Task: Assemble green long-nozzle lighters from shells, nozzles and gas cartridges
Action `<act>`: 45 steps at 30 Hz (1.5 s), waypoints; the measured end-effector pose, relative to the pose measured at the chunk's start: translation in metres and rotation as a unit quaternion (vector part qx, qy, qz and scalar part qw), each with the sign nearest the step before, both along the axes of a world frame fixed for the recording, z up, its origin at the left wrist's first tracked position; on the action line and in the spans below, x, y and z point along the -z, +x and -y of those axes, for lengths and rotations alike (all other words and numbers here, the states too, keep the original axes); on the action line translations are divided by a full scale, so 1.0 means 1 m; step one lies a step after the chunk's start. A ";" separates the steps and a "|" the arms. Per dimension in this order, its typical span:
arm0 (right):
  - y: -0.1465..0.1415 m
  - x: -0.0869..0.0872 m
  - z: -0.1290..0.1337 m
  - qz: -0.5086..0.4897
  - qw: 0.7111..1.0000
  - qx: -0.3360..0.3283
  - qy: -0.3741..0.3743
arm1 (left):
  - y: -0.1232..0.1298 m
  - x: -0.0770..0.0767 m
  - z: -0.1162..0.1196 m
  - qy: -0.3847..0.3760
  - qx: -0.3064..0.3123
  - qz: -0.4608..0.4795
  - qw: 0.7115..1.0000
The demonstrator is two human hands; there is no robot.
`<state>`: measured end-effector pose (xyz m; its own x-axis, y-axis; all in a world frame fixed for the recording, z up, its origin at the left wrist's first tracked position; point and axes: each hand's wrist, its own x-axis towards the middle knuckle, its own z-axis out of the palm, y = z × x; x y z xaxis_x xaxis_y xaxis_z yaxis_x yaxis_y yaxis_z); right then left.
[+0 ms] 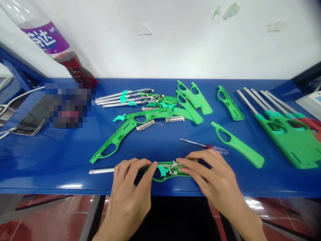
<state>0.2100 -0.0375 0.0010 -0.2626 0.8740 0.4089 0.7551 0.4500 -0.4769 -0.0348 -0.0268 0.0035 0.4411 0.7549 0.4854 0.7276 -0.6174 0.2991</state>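
Note:
Near the table's front edge, a long-nosed gas lighter [162, 177] lies with its green shell open, showing a teal trigger [162, 170] and white wires. My left hand [129, 187] has its fingers closed around the front of it, where the metal tube [101, 171] sticks out to the left. At the handle end, the fingers of my right hand [218, 179] press on the lighter; they partly hide that end. Just beyond my right hand is a screwdriver [217, 149] with a purplish handle.
Green shell halves [112, 142], metal tubes with wires [117, 100] and clear fuel tanks [175, 118] lie across the middle. Several lighters [283, 137] with tubes sit at right. A drink bottle [50, 40], a phone [35, 113] and cables stand left. A white wall [160, 50] rises behind.

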 end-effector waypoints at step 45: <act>0.077 -0.005 0.022 0.044 0.963 0.262 0.050 | 0.008 0.011 0.005 -0.028 0.066 -0.004 0.997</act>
<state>0.2870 -0.0597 0.0059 0.1669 0.8527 0.4950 0.9263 0.0364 -0.3749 -0.0264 -0.0314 -0.0080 0.5414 0.7164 0.4402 0.6440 -0.6899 0.3306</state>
